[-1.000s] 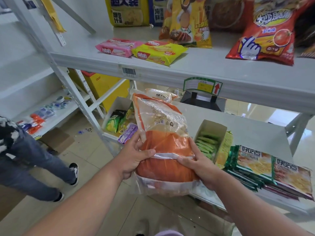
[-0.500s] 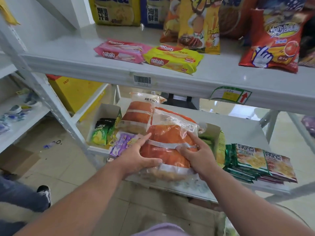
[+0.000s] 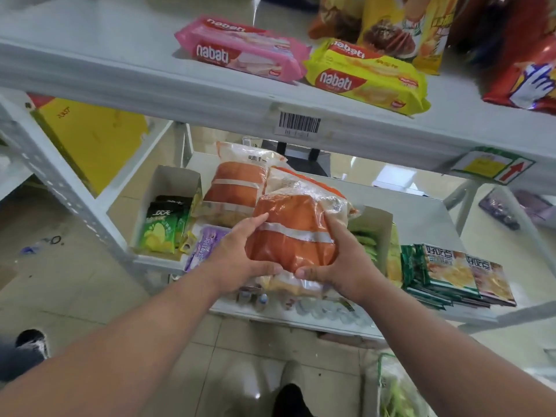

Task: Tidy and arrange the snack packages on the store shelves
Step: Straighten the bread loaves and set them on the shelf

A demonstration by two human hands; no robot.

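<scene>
Both hands grip one orange snack bag (image 3: 293, 236) over the front edge of the lower shelf (image 3: 421, 206). The left hand (image 3: 240, 254) wraps the bag's left side, fingers across its face and thumb under the bottom edge; the right hand (image 3: 340, 260) does the same on the right side, so the two thumbs nearly meet below the bag. The bag is tilted, its top leaning back toward the shelf's middle, and it overlaps a second orange bag (image 3: 237, 188) that lies further back, toward the rear edge.

The main risk is at the front edge. The bag's clear lower end hangs past the edge, so if it is let go here it would likely slide off to the floor. It needs to go further in first.

The space is tight. To the left sits an open carton (image 3: 168, 182) of green sachets (image 3: 159, 233), with a purple packet (image 3: 204, 245) loose at the front edge; to the right is a carton of green wafers (image 3: 376, 227), then a stack of green cracker packs (image 3: 451, 272) near the front right corner. Pushing the bag in crooked could shove the purple packet off or crush a carton wall.

Whether the bag touches the shelf cannot be told. Squeezing hard could break what is inside.
</scene>
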